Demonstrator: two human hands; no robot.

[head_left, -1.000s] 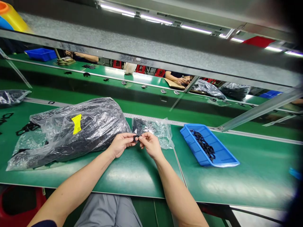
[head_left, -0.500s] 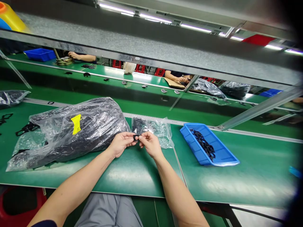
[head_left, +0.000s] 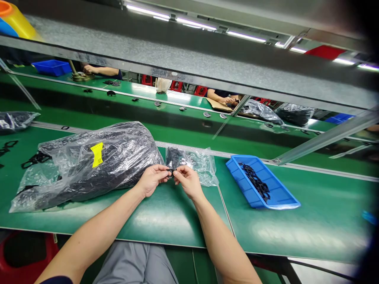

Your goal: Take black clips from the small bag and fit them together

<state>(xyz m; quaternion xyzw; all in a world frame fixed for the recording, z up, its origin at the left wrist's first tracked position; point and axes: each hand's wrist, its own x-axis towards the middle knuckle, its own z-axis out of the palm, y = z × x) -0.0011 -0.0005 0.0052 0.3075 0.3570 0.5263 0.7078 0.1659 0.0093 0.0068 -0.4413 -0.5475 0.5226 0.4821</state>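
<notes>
A small black plastic part (head_left: 171,172) is pinched between my two hands above the green bench. My left hand (head_left: 152,180) grips its left end with thumb and fingertips; my right hand (head_left: 188,180) holds the right end the same way. Fingers cover much of the part, so its full shape is hidden. Just behind the hands lies a small clear bag (head_left: 201,163) with dark and pale pieces inside. To the left rests a large clear plastic bag (head_left: 127,146) full of black parts, bearing a yellow label (head_left: 97,154).
A blue tray (head_left: 284,195) holding black parts (head_left: 254,181) stands at right. Loose black parts (head_left: 37,158) lie by the large bag's left end. Behind the bench runs a green conveyor (head_left: 183,128) with scattered pieces. A metal shelf (head_left: 189,59) crosses overhead. Co-workers' arms (head_left: 105,71) show beyond.
The black part has turned slightly between my fingertips. Both hands keep nearly the same place and grip. The view has shifted very slightly.
</notes>
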